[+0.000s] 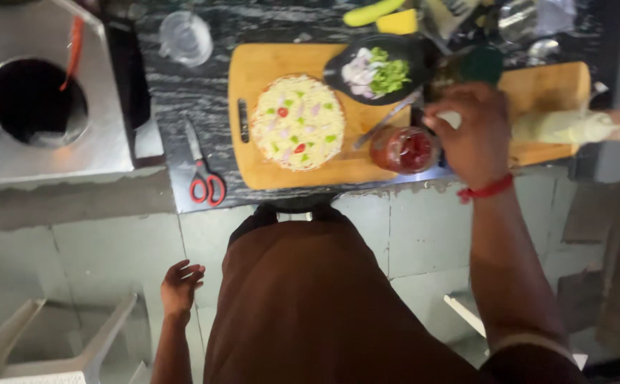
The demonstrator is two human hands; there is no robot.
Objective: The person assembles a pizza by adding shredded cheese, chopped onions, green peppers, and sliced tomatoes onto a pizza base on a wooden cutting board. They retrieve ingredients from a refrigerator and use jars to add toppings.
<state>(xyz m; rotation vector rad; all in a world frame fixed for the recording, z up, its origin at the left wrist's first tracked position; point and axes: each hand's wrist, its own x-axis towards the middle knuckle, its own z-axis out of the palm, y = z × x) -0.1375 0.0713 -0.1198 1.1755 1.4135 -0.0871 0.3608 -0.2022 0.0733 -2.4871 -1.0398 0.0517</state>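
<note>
A round uncooked pizza point(297, 122) with cheese and bits of green, red and onion lies on a wooden cutting board point(253, 64). My right hand point(471, 131) is over the board's right part, fingers curled down beside an open jar of red sauce point(404, 150); what it grips is hidden. A dark plate of chopped onion and green vegetable point(372, 70) sits behind the pizza, with a metal utensil point(385, 122) lying between plate and jar. My left hand point(180, 286) hangs by my side below the counter, fingers loosely apart, holding nothing.
Red-handled scissors point(203, 171) lie left of the board on the dark stone counter point(182, 92). A steel sink point(36, 107) is at far left, a clear cup point(185, 37) behind. A rolling pin point(580, 126) rests on a second board point(544, 85). A white plastic chair point(54, 341) stands at lower left.
</note>
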